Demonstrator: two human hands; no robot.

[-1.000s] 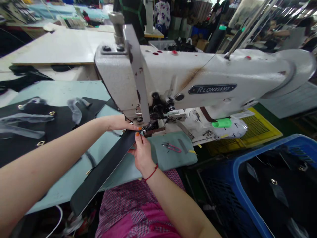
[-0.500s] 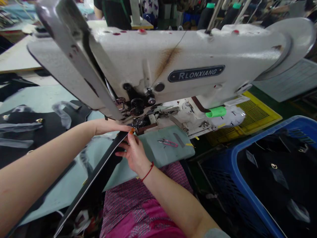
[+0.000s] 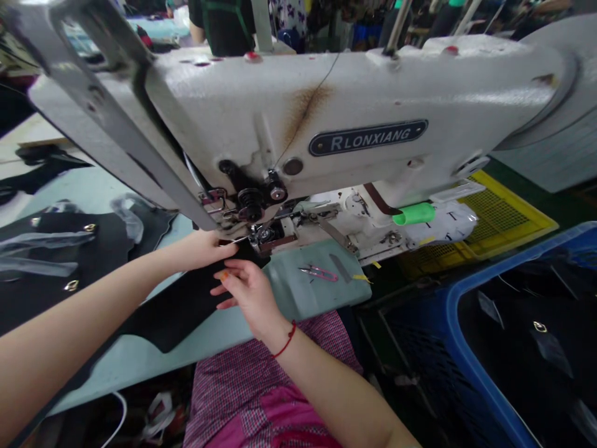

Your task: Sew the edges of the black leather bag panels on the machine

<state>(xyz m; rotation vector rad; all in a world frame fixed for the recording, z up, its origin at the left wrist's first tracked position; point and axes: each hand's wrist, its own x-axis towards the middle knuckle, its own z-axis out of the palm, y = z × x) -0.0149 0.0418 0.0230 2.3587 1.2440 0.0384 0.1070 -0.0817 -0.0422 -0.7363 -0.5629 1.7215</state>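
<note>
A black sheet piece (image 3: 180, 308), leather or fabric, lies on the pale green sewing table, its far end under the white sewing machine's (image 3: 364, 102) needle area. Beside the presser foot (image 3: 254, 236), my left hand (image 3: 203, 249) has its thumb and fingers closed on the piece's edge. My right hand (image 3: 249, 292) is over the near side of the piece, with thumb and fingers apart and an orange spot at the thumb tip. Whether its fingertips touch the piece is unclear. Pink thread snips (image 3: 319, 272) lie on the table to the right.
Black pieces with gold hardware and clear plastic strips (image 3: 46, 239) cover the table's left. A blue basket (image 3: 452, 311) of black pieces stands at right, near a yellow crate (image 3: 508, 214). A green roll (image 3: 414, 214) sits on the machine bed. Behind it stands a person (image 3: 221, 25).
The black piece has swung round; its long pale edge no longer shows. My right hand has come away from the presser foot, its fingers loosened. My left hand has drawn back slightly left.
</note>
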